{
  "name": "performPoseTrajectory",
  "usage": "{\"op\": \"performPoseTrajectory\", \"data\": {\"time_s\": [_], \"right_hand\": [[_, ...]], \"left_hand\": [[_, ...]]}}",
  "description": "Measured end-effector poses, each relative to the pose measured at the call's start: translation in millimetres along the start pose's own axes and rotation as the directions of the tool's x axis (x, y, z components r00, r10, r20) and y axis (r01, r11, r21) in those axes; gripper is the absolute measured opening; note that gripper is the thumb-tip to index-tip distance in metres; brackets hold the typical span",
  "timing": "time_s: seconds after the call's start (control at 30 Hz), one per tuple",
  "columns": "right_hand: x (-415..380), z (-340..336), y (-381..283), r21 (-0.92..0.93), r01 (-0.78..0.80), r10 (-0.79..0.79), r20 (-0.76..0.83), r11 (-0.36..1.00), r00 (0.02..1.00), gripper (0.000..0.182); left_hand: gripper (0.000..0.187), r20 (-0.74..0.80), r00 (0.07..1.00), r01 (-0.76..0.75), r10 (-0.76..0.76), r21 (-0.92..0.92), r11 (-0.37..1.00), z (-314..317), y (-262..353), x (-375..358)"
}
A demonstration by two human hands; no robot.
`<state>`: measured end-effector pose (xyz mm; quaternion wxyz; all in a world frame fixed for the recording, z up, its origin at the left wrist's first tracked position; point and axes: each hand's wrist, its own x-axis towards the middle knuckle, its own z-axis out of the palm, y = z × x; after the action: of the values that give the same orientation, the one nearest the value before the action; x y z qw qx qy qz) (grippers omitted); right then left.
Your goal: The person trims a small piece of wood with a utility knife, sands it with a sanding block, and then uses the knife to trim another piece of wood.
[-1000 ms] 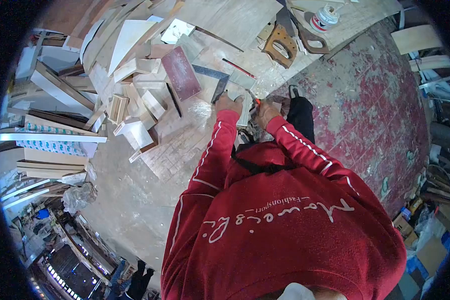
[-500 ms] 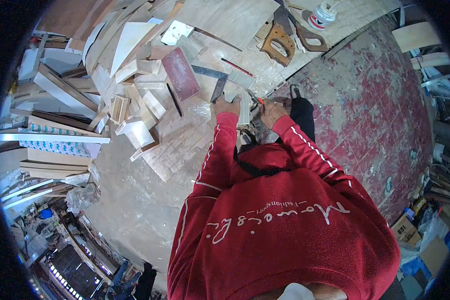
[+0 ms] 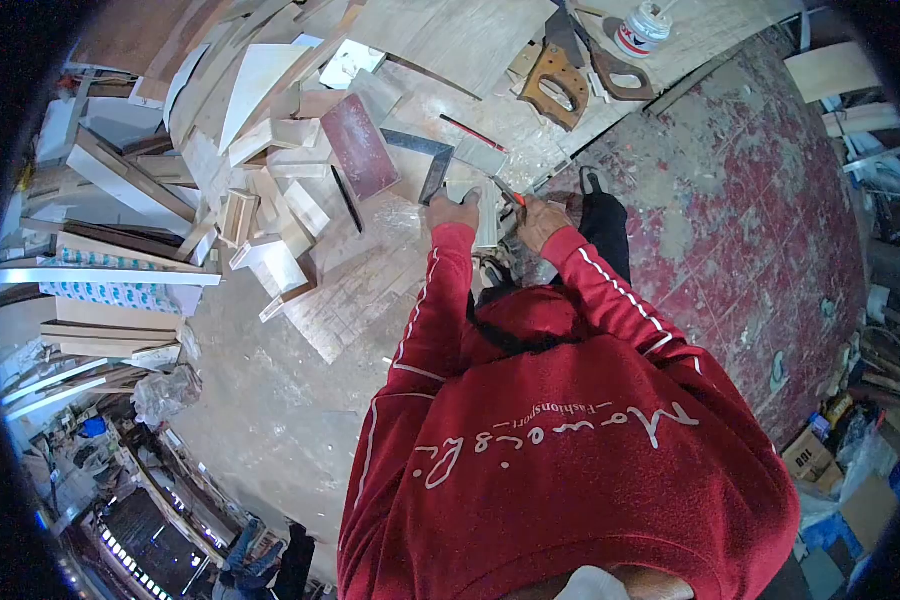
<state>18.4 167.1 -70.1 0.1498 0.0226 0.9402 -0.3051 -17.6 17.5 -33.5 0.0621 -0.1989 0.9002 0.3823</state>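
Note:
My left hand (image 3: 454, 213) is closed on a short pale wooden piece (image 3: 488, 222), its thumb and fingers along the near left side. From the right, my right hand (image 3: 540, 222) grips a slim hand tool (image 3: 508, 190) with an orange-red part beside the fingers and a dark, narrow end. That dark end points up and left, right by the top of the wooden piece. Its handle is mostly hidden in my fist. A dark metal try square (image 3: 433, 165) lies just beyond my left hand.
A reddish board (image 3: 360, 148), a dark pencil-like stick (image 3: 347, 199) and wood offcuts (image 3: 275, 265) lie to the left. Two handsaws (image 3: 558, 95) and a white tub (image 3: 642, 30) sit ahead at right. Timber strips (image 3: 110, 275) are stacked at far left.
My right hand and the tool have shifted slightly left, bringing the dark end closer over the wooden piece. My left hand stays nearly in place on the wood.

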Motion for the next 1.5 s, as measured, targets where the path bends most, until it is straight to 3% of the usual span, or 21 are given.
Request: {"op": "performPoseTrajectory", "data": {"time_s": [0.23, 0.3, 0.33, 0.4, 0.63, 0.83, 0.9, 1.03, 1.13, 1.2, 1.27, 1.3, 1.37, 1.47, 1.5], "right_hand": [[1.5, -5.6, -4.7, -0.043, -0.003, 0.005, 0.058, 0.999, 0.998, 0.028], [0.7, -14.9, -10.2, -0.049, -0.082, 0.090, 0.184, 0.995, 0.979, 0.059], [-0.1, -14.2, -10.1, -0.049, -0.082, 0.090, 0.185, 0.995, 0.979, 0.059], [-1.9, -11.1, -8.6, -0.048, 0.028, -0.024, 0.085, 0.998, 0.996, 0.029], [7.5, -11.1, -6.1, -0.080, 0.025, -0.018, 0.091, 0.996, 0.996, 0.030], [11.7, -28.5, -22.3, -0.163, 0.124, -0.069, 0.306, 0.979, 0.950, 0.028], [12.5, 10.3, -1.7, -0.114, 0.062, -0.051, 0.098, 0.992, 0.994, 0.027], [1.3, 11.6, -1.0, -0.041, 0.041, -0.039, 0.057, 0.998, 0.998, 0.026], [-4.4, 13.5, -8.4, -0.055, -0.063, 0.068, 0.101, 0.997, 0.993, 0.026], [-2.3, 26.3, -0.5, -0.012, -0.067, 0.067, 0.030, 0.998, 0.997, 0.024], [3.7, 41.3, 13.7, 0.002, -0.013, 0.013, -0.018, 1.000, 1.000, 0.023], [1.0, 35.7, 9.5, 0.011, 0.027, -0.027, -0.059, 1.000, 0.998, 0.023], [-1.3, 20.3, 3.0, 0.008, -0.046, 0.047, -0.029, 0.999, 0.998, 0.024], [7.5, 13.1, 10.0, 0.041, -0.024, 0.023, 0.032, 0.999, 0.999, 0.024], [7.4, 5.0, 9.9, 0.142, -0.082, 0.076, 0.049, 0.986, 0.996, 0.029]], "left_hand": [[0.030, -0.028, 0.999, -0.018, 0.018, 0.014, 1.000, 2.6, -2.3, 0.4], [0.031, -0.055, 0.998, -0.036, 0.037, 0.025, 0.999, 3.7, -3.4, 1.6], [0.032, -0.042, 0.999, -0.029, 0.030, 0.034, 0.999, 5.3, -6.1, 3.7], [0.034, -0.029, 0.999, -0.020, 0.021, 0.042, 0.999, 6.5, -8.9, 4.8], [0.035, 0.002, 1.000, 0.001, -0.001, 0.048, 0.999, 9.3, -12.5, 7.9], [0.037, 0.001, 0.999, -0.040, 0.040, 0.034, 0.999, 7.7, -10.5, 6.4], [0.037, -0.017, 0.998, -0.059, 0.060, 0.075, 0.995, 10.0, -11.7, 7.4], [0.042, 0.031, 0.999, -0.047, 0.045, 0.068, 0.997, 17.1, -22.8, 14.0], [0.044, 0.032, 0.999, -0.043, 0.040, 0.069, 0.997, 17.5, -21.4, 14.0], [0.044, 0.041, 0.998, -0.042, 0.041, 0.045, 0.998, 17.8, -19.9, 9.4], [0.042, -0.165, 0.974, -0.145, 0.154, 0.066, 0.987, 21.2, -20.5, -0.6], [0.042, -0.168, 0.973, -0.150, 0.160, 0.067, 0.986, 19.0, -17.7, -2.9], [0.037, -0.130, 0.991, -0.087, 0.036, -0.409, 0.908, 16.0, -8.6, -3.6], [0.031, -0.135, 0.976, -0.217, 0.170, -0.558, 0.801, 10.8, -8.7, -1.4], [0.031, -0.136, 0.975, -0.221, 0.175, -0.556, 0.801, 8.1, -11.4, -0.7]]}}
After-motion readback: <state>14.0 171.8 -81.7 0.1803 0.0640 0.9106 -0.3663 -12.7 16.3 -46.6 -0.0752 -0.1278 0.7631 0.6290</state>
